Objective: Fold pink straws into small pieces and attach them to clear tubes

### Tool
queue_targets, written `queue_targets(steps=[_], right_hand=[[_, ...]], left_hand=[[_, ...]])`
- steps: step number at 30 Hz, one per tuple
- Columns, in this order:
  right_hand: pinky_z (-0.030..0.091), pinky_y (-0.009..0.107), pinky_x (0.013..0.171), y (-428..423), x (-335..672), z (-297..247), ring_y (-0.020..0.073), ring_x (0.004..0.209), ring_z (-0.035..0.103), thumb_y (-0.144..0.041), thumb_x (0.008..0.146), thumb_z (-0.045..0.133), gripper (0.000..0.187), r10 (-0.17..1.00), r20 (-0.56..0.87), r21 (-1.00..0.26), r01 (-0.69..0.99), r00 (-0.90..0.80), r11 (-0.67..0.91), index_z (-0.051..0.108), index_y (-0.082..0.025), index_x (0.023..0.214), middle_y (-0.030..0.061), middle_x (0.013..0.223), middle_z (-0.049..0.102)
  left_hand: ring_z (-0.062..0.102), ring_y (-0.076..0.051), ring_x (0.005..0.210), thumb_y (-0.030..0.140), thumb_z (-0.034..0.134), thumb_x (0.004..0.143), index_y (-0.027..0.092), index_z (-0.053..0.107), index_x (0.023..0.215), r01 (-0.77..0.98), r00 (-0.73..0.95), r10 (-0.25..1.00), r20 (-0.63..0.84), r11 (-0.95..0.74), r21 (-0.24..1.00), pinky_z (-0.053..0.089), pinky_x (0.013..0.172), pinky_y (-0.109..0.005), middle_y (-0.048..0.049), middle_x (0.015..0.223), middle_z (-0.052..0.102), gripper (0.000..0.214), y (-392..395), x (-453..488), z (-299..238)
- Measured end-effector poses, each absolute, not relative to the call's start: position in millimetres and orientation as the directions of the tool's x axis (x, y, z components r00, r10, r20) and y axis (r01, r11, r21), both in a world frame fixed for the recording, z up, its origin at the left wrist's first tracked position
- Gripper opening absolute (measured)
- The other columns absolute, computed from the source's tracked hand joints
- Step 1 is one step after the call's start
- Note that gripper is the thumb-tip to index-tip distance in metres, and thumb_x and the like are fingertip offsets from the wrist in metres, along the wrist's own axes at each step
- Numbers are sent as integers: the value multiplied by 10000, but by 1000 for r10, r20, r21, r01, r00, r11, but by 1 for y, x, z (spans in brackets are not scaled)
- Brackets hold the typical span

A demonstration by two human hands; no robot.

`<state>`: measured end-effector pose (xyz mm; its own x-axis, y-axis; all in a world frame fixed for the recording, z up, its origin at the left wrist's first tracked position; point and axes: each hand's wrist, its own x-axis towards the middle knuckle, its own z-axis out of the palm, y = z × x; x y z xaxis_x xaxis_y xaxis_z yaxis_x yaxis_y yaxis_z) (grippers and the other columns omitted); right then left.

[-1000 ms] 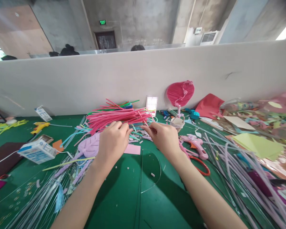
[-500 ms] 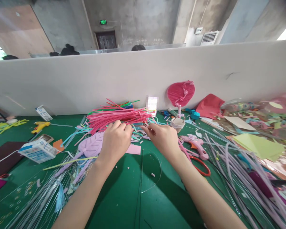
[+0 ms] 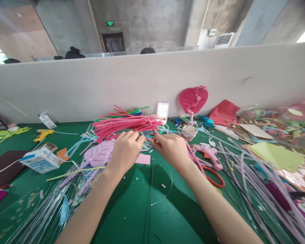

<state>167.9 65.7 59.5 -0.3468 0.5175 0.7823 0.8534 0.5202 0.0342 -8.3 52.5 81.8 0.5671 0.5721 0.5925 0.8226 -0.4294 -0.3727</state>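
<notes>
My left hand [image 3: 127, 149] is closed in a pinch just in front of a bundle of pink and red fuzzy stems [image 3: 127, 125]. Close beside it, my right hand [image 3: 171, 149] also pinches, its fingertips pointing at the left ones across a small gap. Whatever lies between the fingers is too small or hidden to make out. A lilac leaf-shaped piece of fuzzy stems [image 3: 98, 154] lies left of my left hand. Below the hands are a pink paper slip [image 3: 143, 159] and a thin wire loop [image 3: 171, 179] on the green table [image 3: 132, 210].
To the right are a pink glue gun [image 3: 209, 156], red-handled scissors [image 3: 216, 176] and lilac stems [image 3: 246, 173]. A pink round fan-like piece [image 3: 193, 100] stands in a small cup [image 3: 189, 133]. Leftward sit a yellow glue gun [image 3: 43, 135], a carton [image 3: 42, 160] and wires [image 3: 45, 200]. A pale partition [image 3: 91, 84] rises behind.
My two hands have drawn slightly closer together, the right fingertips shifting left and the left ones right. The things on the table look unmoved.
</notes>
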Motion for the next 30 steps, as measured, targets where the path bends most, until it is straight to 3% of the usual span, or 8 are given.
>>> queue_targets(steps=[7,13,16,23,30], right_hand=[[245,259,527,69,173,61,99,449,481,-456,946,481,472,561,776,11,896,-288,444,581,-178,577,5,503,615],[263,253,542,66,171,61,96,457,472,-381,972,455,455,475,776,105,828,-414,550,568,-178,581,-10,480,579],[263,254,543,67,170,61,93,443,465,-388,967,466,455,476,794,97,851,-379,516,566,-181,574,-11,470,581],[242,258,529,71,175,59,98,436,469,-413,956,483,450,507,814,37,898,-281,438,564,-177,581,-6,486,599],[252,267,550,69,173,59,99,466,470,-399,982,433,457,460,784,129,834,-417,537,572,-178,607,-11,487,572]], left_hand=[[558,-217,675,167,500,912,179,628,742,873,488,636,598,-370,-318,337,585,-335,-46,652,596,213,48,-10,89],[573,-217,723,152,502,908,178,646,811,819,572,597,562,-444,-363,364,603,-327,-51,715,633,176,47,-8,88],[562,-200,665,137,502,904,178,628,731,839,543,607,581,-411,-356,354,567,-319,-39,646,608,218,47,-7,87],[570,-210,635,187,512,914,167,623,737,901,433,671,602,-330,-281,312,510,-312,-45,626,614,210,46,-7,89],[582,-216,694,131,499,907,170,647,817,813,582,591,558,-428,-395,366,573,-318,-52,680,626,178,50,-9,84]])
